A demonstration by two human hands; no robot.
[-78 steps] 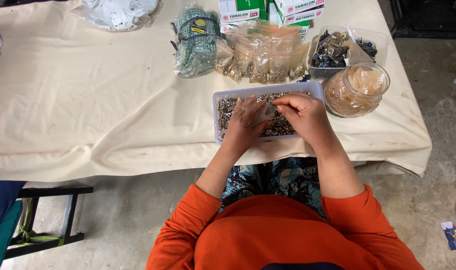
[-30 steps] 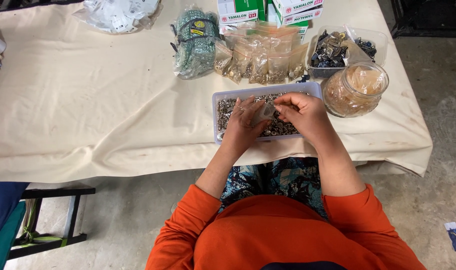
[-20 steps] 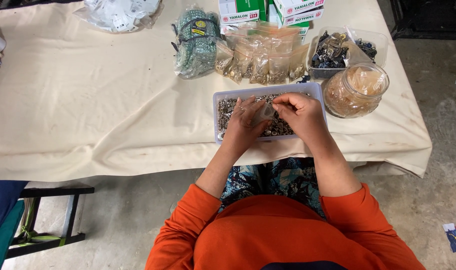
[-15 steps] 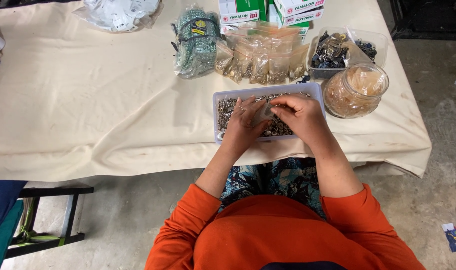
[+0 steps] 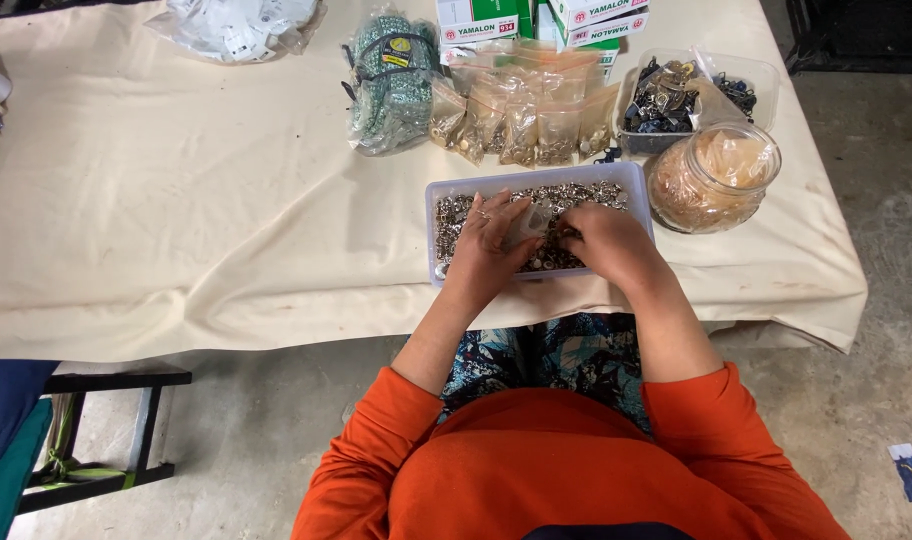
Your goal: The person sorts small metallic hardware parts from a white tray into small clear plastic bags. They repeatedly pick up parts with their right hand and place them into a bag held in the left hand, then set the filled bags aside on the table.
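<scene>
A shallow pale plastic tray [image 5: 536, 180] full of small metal fasteners lies at the table's near edge. Both my hands are inside it. My left hand [image 5: 491, 235] holds a small clear plastic bag [image 5: 529, 222] by its left side. My right hand [image 5: 601, 232] is curled at the bag's right side, fingers pinched at its mouth; what they pinch is hidden.
Behind the tray stand several small filled clear bags [image 5: 521, 110], a bundle of green-grey cord in plastic [image 5: 386, 80], boxes [image 5: 536, 20], a clear tub of dark metal parts [image 5: 686, 95] and a round jar [image 5: 714, 178]. A white bag [image 5: 236, 22] lies far left. A stool [image 5: 106, 420] stands below.
Both hands stay in the tray with only small finger movements at the bag; nothing else has moved.
</scene>
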